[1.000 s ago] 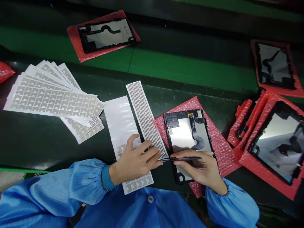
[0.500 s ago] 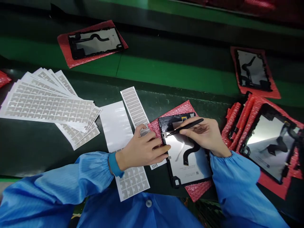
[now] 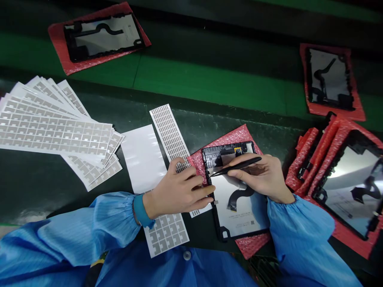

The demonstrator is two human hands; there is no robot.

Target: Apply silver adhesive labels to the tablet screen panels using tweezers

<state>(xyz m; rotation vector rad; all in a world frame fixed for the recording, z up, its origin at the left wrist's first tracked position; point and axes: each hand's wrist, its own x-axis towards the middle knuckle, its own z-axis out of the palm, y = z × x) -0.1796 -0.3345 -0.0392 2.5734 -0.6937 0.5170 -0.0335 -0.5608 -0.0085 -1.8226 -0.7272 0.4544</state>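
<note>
In the head view, my right hand (image 3: 265,177) grips black tweezers (image 3: 239,165), their tips at the left edge of a screen panel (image 3: 239,211). The panel has a black frame, a silvery back and a curved black flex cable (image 3: 239,195). It lies on a red bubble-wrap sleeve (image 3: 226,137). My left hand (image 3: 181,189) is palm down with fingers apart, fingertips at the panel's left edge. Under this hand lie a narrow sheet of small grey stickers (image 3: 169,129) and a white sheet with larger notched grey stickers (image 3: 167,235). A small piece at the tweezer tips is hard to make out.
A fanned stack of sticker sheets (image 3: 56,131) lies at left. Further panels on red sleeves lie at the back left (image 3: 101,36), back right (image 3: 329,79) and right (image 3: 353,179). Folded red sleeves (image 3: 311,159) lean beside the right one. The dark green bench (image 3: 128,107) has a raised step behind.
The camera view has shifted slightly. The tweezer tips have moved a little down along the panel's left edge. My left hand stays by that edge.
</note>
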